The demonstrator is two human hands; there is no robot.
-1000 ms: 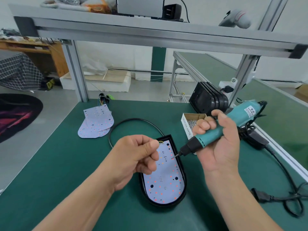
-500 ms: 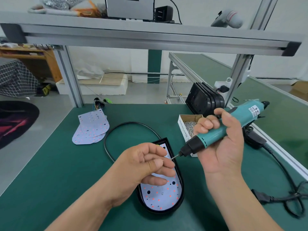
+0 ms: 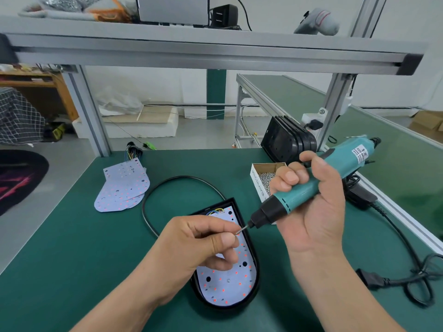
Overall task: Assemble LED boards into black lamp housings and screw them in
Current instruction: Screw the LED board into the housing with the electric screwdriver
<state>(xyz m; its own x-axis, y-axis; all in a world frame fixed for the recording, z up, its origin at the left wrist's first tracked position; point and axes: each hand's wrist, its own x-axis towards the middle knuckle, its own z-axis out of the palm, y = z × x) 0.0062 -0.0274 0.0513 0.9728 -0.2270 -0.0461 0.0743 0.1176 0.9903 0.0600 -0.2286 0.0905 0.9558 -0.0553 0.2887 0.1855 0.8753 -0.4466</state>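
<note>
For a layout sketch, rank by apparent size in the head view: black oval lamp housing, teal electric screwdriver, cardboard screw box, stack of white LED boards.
1. Black oval lamp housing, partly hidden
2. Teal electric screwdriver, nearer the camera, so unsure against the housing
3. Stack of white LED boards
4. Cardboard screw box

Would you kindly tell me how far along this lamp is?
Done: an LED board sits in the black housing, one screw head showing near its rounded end. In hand: the left hand pinches a screw at the bit of the screwdriver gripped by the right hand. Left: remaining holes, plus stacked boards and housings.
</note>
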